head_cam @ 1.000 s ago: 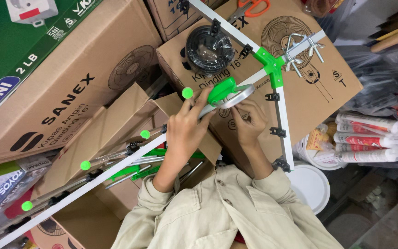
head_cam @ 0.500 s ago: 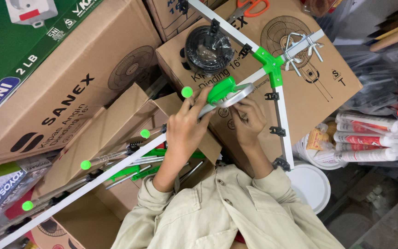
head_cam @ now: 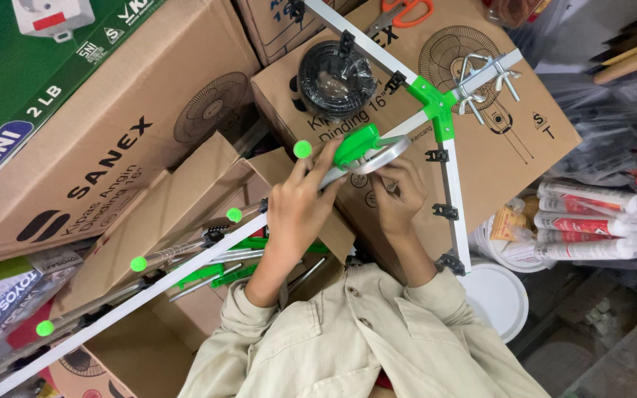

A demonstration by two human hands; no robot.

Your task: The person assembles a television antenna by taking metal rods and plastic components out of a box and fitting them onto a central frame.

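both hands (head_cam: pixel 300 210) gripping green-jointed rack (head_cam: pixel 436 110)

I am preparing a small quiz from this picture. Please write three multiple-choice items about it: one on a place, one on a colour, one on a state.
1. Where does the black coil lie?
A. on a cardboard box
B. in the white bucket
C. on the person's sleeve

2. What colour are the plastic joints on the white rods?
A. red
B. green
C. blue

3. How are the two hands at this moment?
A. both hang free at the sides
B. both are at the rod assembly near the green handle piece
C. one holds the scissors

Answers:
1 A: the coil rests on top of the fan-printed box.
2 B: the corner joint and the handle piece are bright green.
3 B: the left hand grips the white rod, and the right hand touches the grey loop; the orange scissors lie untouched.
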